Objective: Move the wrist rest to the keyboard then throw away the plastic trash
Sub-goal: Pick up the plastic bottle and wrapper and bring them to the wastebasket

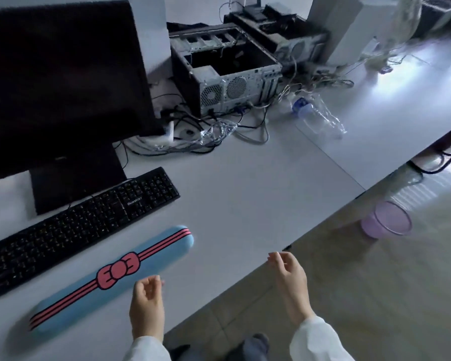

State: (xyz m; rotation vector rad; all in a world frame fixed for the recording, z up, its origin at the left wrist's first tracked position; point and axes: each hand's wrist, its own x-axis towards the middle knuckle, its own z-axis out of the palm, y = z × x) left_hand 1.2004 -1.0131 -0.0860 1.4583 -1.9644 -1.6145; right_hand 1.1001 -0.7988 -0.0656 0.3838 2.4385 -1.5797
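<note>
Along the front edge of the worktop [245, 204] the blue wrist rest [112, 277] with its pink bow lies just beside the black keyboard [81, 222] and roughly parallel to it, so the first half of the job looks done. Your left hand [147, 306] hovers just right of the rest, fingers loosely curled, holding nothing and not touching it. Your right hand [289, 280] hangs past the worktop's edge, over the floor, its grip likewise half open and empty.

What is left, by my reading, is the plastic. Two pieces show: a crumpled clear wrapper [216, 132] lying among the cables [245, 123] right of the monitor [63, 82], and a crushed clear bottle [319, 115] with a blue label further right, in front of the open computer case [224, 74]. Both are well apart from your hands, so you will need to lean in.

Take the wrapper first with the left hand. Pinch it from above and lift straight up, so that you drag no cable with it. Send the right hand to the bottle and close around its body, since the crushed end is likely to slip. Both things are light and springy, so hold firmly.

The purple bin [387, 221] stands on the floor just beyond the worktop's corner. Carry each piece over its mouth before you let go, because light plastic drifts if dropped from high up.
</note>
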